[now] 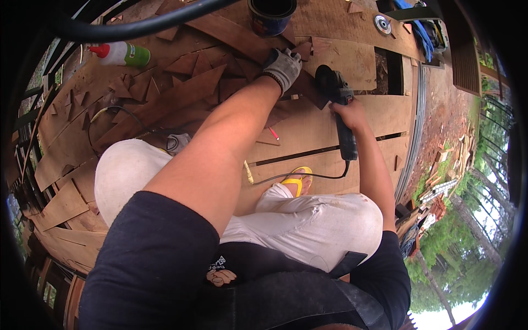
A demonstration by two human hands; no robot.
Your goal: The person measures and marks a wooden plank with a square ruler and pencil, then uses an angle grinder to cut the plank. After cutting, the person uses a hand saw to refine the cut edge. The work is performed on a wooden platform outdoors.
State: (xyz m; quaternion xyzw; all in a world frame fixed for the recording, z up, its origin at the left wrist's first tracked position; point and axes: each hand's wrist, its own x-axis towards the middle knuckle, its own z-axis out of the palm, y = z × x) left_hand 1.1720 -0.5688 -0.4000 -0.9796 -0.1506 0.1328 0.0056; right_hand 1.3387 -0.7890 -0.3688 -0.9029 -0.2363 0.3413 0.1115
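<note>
My right hand (352,115), bare, is wrapped round the body of a black angle grinder (346,140), right of centre. The grinder's head points away from me over the wooden boards, beside a dark brown wood strip (308,88). From its rear end a black cord (313,175) curves left across the floor. My left hand (283,69) wears a grey-white work glove and reaches far forward, left of the grinder. Its fingers are bent at a small brown wood offcut (302,50) and appear closed on it; the fingertips are partly hidden.
Brown wood offcuts (187,64) and a long plank (162,107) lie to the left. Beyond them are a red-capped bottle (124,54) and a dark can (271,25). A disc (383,24) lies far right. The board floor has gaps (388,71). My sandalled foot (300,181) is nearby.
</note>
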